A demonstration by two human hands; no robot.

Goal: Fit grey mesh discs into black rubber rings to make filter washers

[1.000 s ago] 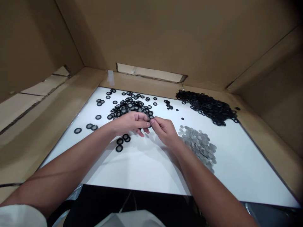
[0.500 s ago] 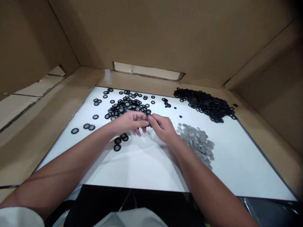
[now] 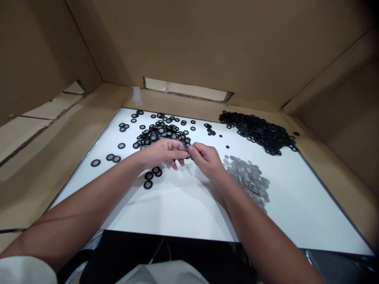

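My left hand [image 3: 167, 153] and my right hand [image 3: 206, 157] meet over the middle of the white board [image 3: 177, 205]. Between their fingertips is a small black ring [image 3: 188, 155], partly covered by the fingers. Both hands pinch it, the left from one side and the right from the other. Behind my left hand lies a heap of black rings with grey centres [image 3: 161, 131]. Grey discs [image 3: 247, 175] are piled to the right of my right hand, partly behind the forearm. A heap of plain black rings [image 3: 257, 130] fills the back right.
Cardboard walls [image 3: 183, 43] enclose the board at the back and sides. Several ringed discs [image 3: 148, 184] lie loose left of and in front of the hands. Small black discs [image 3: 209, 129] are scattered near the back middle.
The view has shifted slightly, moving the scene a little to the right. Between the fingertips, more of the black ring shows now. Both hands keep their pinch.
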